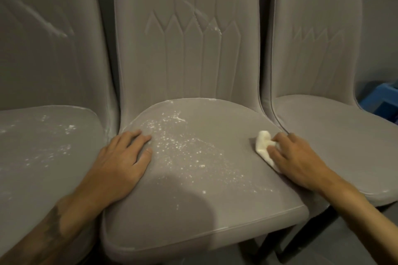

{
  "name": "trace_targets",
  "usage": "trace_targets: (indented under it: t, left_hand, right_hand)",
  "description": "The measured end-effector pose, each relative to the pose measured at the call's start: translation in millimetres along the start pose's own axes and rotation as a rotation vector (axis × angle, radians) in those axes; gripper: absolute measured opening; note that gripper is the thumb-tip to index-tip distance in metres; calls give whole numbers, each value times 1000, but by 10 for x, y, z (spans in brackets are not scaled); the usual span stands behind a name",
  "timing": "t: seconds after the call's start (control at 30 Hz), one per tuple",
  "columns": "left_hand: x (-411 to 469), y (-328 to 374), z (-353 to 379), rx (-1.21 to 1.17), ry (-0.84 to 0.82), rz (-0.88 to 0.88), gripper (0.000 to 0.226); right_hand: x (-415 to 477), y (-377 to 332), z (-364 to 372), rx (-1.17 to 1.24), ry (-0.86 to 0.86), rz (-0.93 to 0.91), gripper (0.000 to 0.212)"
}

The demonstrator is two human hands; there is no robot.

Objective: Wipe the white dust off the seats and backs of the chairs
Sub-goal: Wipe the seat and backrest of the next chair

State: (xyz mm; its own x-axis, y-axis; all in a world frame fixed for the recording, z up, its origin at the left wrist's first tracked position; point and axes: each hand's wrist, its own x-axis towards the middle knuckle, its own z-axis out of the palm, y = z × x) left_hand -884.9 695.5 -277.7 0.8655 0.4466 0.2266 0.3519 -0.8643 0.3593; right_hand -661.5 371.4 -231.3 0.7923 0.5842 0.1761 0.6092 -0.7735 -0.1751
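My right hand pinches the soft, featherlight white cloth wad, best bunched under my fingertips, while my left hand rests flat, fingers straight, on the grey padded chair seat.

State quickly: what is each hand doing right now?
Left hand: open, resting flat on the seat.
Right hand: holding the white cloth against the seat.

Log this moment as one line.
middle chair seat dusty | right hand holds white cloth on it | left hand flat on seat
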Motion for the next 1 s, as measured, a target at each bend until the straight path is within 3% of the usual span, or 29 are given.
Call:
trace_targets:
  t: [0.1,0.23,0.33,0.47,0.63,0.77,0.87,1.0]
  left_hand:
    - [-10,21,0,-10,20,-11,61]
    - [-16,41,-8,-21,22,-8,62]
    - [-7,51,-16,-16,17,-21,64]
    - [-6,54,-10,-16,19,-23,66]
    - [-1,28,-4,-15,12,-11,65]
    - [-1,18,-1,-10,14,-1,64]
    - [1,34,6,-9,12,-20,64]
    - [-2,44,3,-8,17,-30,59]
  right_hand:
    - [-122,-173,65,-38,78,-17,23]
    - [-385,-482,190,138,53,-245,18]
    - [-320,-257,89,117,21,-162,19]
    - [-344,-181,20,-3,126,33,25]
    - [-587,-686,202,145,87,-192,22]
    - [-542,-368,73,106,58,-103,22]
    - [-528,-344,85,46,128,-4,23]
    - [-650,-736,254,125,114,-201,19]
